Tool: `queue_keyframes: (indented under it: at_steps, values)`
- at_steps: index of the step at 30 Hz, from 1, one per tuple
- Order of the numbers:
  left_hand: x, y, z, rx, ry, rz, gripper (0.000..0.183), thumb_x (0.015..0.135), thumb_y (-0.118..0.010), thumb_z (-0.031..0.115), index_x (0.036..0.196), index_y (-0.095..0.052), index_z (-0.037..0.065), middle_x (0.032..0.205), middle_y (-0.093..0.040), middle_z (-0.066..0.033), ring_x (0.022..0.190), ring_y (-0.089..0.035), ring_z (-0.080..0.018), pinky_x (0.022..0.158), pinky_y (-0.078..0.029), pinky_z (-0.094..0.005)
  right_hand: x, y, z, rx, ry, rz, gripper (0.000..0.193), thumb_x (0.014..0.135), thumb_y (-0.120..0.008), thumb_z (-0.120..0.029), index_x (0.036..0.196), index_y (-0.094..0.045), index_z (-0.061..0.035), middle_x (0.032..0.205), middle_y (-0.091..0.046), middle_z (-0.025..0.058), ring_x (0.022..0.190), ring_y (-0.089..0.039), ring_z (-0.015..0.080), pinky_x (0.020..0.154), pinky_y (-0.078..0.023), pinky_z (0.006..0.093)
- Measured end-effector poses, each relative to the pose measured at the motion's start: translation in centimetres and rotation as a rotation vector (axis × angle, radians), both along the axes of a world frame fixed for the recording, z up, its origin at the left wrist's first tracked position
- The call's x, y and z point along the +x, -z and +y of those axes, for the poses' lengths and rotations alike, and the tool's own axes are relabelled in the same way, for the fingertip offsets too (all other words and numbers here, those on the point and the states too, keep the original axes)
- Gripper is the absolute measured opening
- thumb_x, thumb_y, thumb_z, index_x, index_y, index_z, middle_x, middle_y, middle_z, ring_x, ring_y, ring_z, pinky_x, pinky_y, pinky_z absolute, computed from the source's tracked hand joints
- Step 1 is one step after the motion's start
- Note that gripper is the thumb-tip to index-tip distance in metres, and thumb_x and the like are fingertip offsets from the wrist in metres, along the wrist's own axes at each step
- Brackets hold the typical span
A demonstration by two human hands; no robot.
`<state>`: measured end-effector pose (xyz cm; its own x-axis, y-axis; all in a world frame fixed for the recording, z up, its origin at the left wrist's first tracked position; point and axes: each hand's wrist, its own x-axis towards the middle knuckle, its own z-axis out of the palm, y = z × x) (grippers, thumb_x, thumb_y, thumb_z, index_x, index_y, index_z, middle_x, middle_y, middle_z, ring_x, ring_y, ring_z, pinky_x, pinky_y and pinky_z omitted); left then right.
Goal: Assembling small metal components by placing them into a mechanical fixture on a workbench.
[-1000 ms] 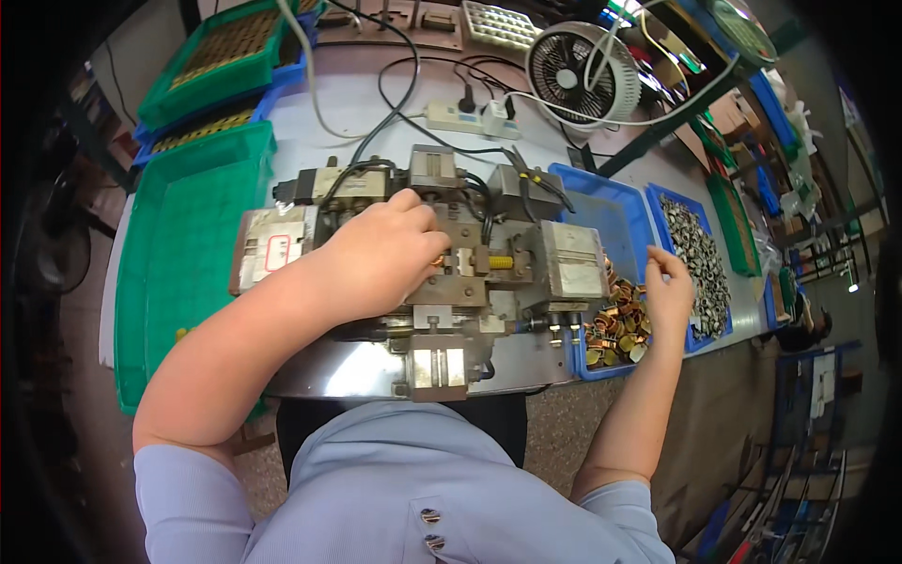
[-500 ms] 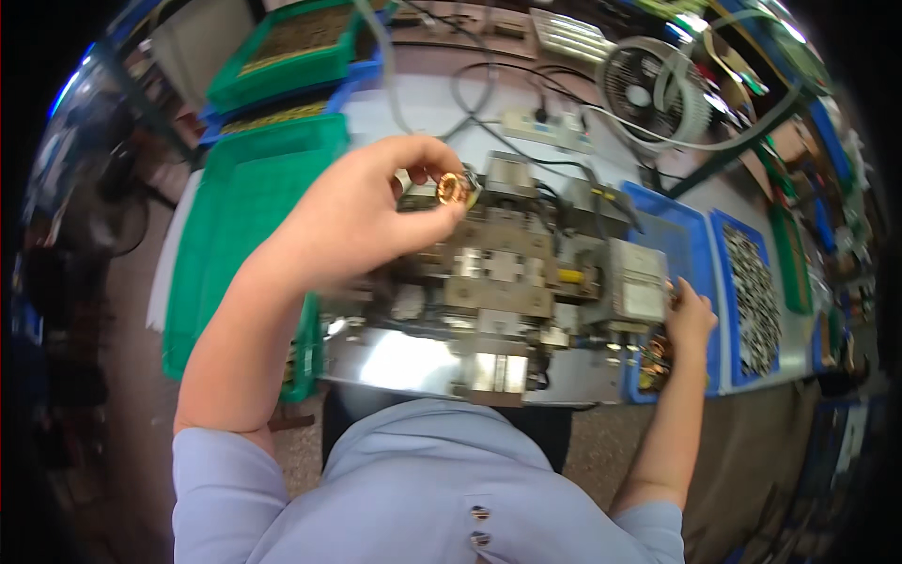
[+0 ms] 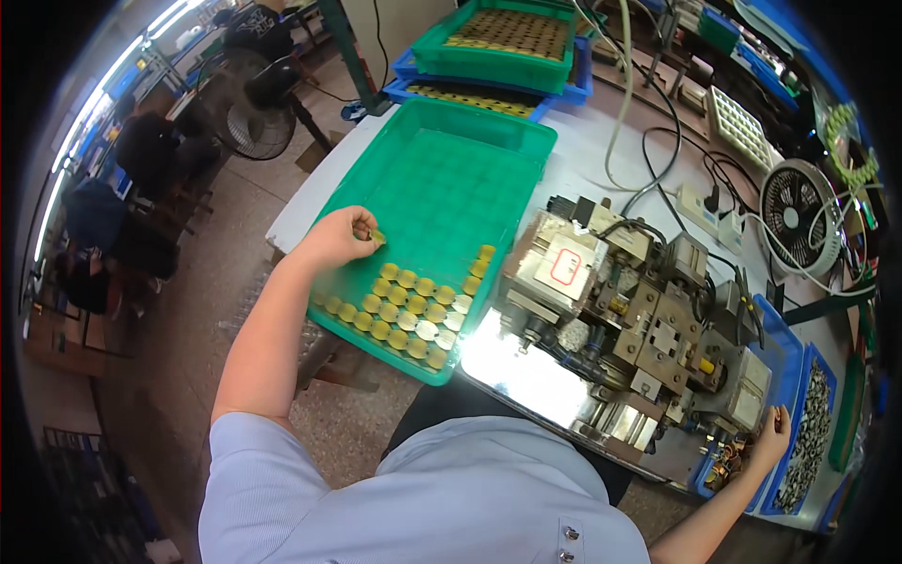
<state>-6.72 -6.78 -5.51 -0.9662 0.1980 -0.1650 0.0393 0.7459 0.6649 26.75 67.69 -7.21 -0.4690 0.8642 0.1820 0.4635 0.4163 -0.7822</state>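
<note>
Over the green tray's (image 3: 442,160) near edge, left hand (image 3: 336,240) pinches a coil (image 3: 377,237); right hand's (image 3: 772,438) grip unclear.

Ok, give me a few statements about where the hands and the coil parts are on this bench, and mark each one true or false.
1. The left hand pinches a small coppery part over the green tray. True.
2. The green tray is packed full of parts. False: only a few rows lie at its near end.
3. The right hand rests on the machine's top. False: it is at the blue bin of coils, right of the machine.
4. A small fan stands behind the machine. True.
</note>
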Motion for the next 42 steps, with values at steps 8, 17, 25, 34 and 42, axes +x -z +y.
queue_keyframes:
  at_steps: [8,17,25,34,42]
  values:
    - [0.3,-1.4,-0.3,-0.229,0.073,-0.023,0.033,0.083,-0.073,0.013,0.116,-0.072,0.006,0.102,-0.074,-0.0064,0.087,-0.068,-0.0219,0.084,-0.055,-0.0329,1.0,-1.5,-0.8,-0.338,0.093,0.343,0.047,0.099,-0.069,-0.032,0.136,-0.063,-0.0051,0.109,-0.066,0.0063,0.094,-0.062,0.0154,0.081,-0.049,0.0254]
    - [1.3,-3.7,0.6,-0.461,0.149,-0.209,0.024,0.085,-0.075,0.015,0.107,-0.077,0.007,0.099,-0.075,-0.0038,0.087,-0.069,-0.0222,0.085,-0.055,-0.0333,1.0,-5.5,-3.0,-0.479,-0.175,0.502,0.046,0.102,-0.064,-0.021,0.144,-0.054,-0.0041,0.118,-0.064,0.0065,0.103,-0.061,0.0101,0.074,-0.046,0.0224]
    - [4.4,-5.6,1.0,-0.437,0.175,-0.397,0.021,0.087,-0.076,0.016,0.107,-0.077,0.009,0.098,-0.074,-0.0029,0.086,-0.069,-0.02,0.084,-0.055,-0.0329,-1.5,-7.9,-7.8,-0.391,-0.322,0.453,0.046,0.102,-0.063,-0.013,0.144,-0.051,-0.0015,0.123,-0.062,0.0077,0.105,-0.061,0.0115,0.076,-0.046,0.0211]
    - [5.1,-5.6,0.6,-0.408,0.156,-0.443,0.022,0.087,-0.075,0.017,0.108,-0.077,0.009,0.094,-0.074,-0.0027,0.083,-0.068,-0.0198,0.082,-0.055,-0.033,-5.1,-8.9,-12.8,-0.323,-0.364,0.369,0.045,0.101,-0.064,-0.012,0.143,-0.052,-0.0008,0.124,-0.061,0.01,0.105,-0.062,0.0141,0.077,-0.047,0.0202]
    - [4.4,-4.1,0.2,-0.412,0.268,-0.32,0.029,0.084,-0.072,0.021,0.109,-0.075,0.006,0.094,-0.074,-0.0045,0.083,-0.068,-0.023,0.081,-0.055,-0.0342,-8.2,-10.3,-20.8,-0.174,-0.443,0.057,0.038,0.093,-0.067,-0.003,0.13,-0.064,-0.004,0.109,-0.067,0.0089,0.094,-0.062,0.013,0.079,-0.051,0.0231]
